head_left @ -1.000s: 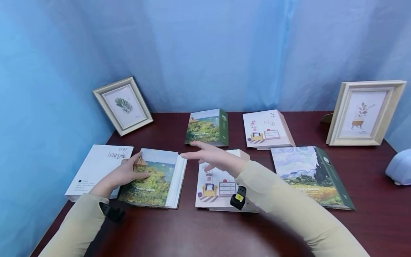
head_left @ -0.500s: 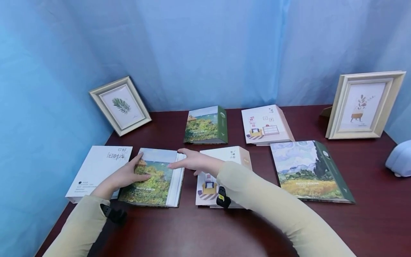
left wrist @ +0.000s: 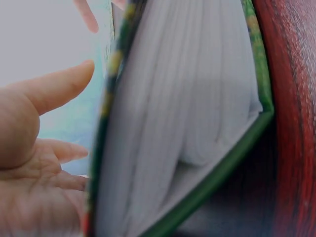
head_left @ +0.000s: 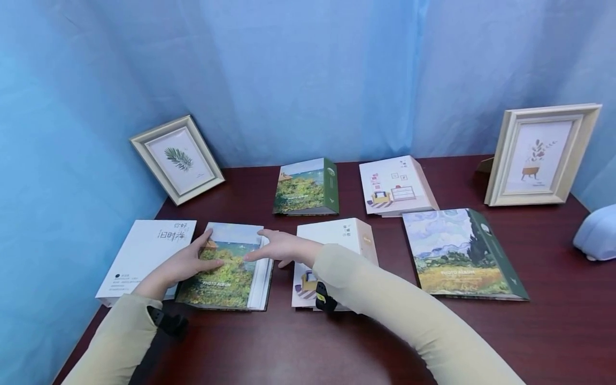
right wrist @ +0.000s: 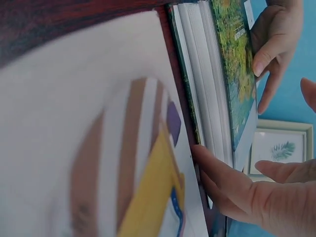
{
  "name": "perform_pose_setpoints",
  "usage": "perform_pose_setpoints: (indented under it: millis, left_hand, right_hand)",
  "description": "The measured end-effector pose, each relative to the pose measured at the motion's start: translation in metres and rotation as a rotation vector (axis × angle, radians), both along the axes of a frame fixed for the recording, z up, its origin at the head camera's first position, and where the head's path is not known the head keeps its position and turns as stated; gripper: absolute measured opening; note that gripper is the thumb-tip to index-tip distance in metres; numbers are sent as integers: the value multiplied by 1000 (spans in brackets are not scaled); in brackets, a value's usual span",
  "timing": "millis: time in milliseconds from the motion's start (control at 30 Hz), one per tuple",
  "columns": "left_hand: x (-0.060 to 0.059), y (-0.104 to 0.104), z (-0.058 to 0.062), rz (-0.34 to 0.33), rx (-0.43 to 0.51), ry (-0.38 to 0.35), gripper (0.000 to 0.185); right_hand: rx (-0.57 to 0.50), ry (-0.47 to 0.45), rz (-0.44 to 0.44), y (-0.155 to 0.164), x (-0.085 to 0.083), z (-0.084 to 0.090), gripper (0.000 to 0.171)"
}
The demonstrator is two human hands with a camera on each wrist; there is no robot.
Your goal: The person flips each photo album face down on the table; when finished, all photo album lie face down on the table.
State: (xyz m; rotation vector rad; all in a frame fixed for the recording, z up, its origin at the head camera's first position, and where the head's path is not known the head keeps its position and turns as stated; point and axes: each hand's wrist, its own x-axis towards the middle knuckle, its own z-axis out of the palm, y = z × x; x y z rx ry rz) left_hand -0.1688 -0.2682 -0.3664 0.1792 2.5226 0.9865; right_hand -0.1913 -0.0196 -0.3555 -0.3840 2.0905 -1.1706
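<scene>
A thick photo album (head_left: 230, 280) with a painted seaside garden on its cover lies flat, its white page edges (head_left: 260, 283) facing right. My left hand (head_left: 182, 264) rests over its left part, thumb and forefinger spread on the cover. From the right, my right hand (head_left: 284, 247) reaches across, thumb over the cover. In the right wrist view its lower fingers (right wrist: 222, 173) extend beside the page block. The left wrist view looks along the white pages (left wrist: 197, 59) between green covers. A white album (head_left: 144, 256) lies left of it, partly under my left forearm.
Right of the hands lies an illustrated white album (head_left: 332, 235), partly covered by my right sleeve. Further right is a landscape-painting album (head_left: 457, 256). Two smaller albums, one green-spined (head_left: 303, 187) and one white (head_left: 397, 184), lie behind. Picture frames (head_left: 175, 160) and a pale blue object (head_left: 597, 232) flank them.
My right hand has moved left and slightly down, from the gap beside the painted album to over its page edge. The left hand stays on the cover. The head view has shifted slightly.
</scene>
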Motion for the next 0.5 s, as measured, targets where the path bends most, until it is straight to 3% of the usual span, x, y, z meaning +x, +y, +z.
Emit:
perform_pose_setpoints:
  millis: [333,500]
  left_hand:
    - [-2,-3,1,13,102,0,85]
    - [-1,-4,4,80,123,-58,90]
  right_hand:
    - [-23,-11,-35,-2,3,-3,76]
    - [-39,-9,-58,-4,4,-3,74]
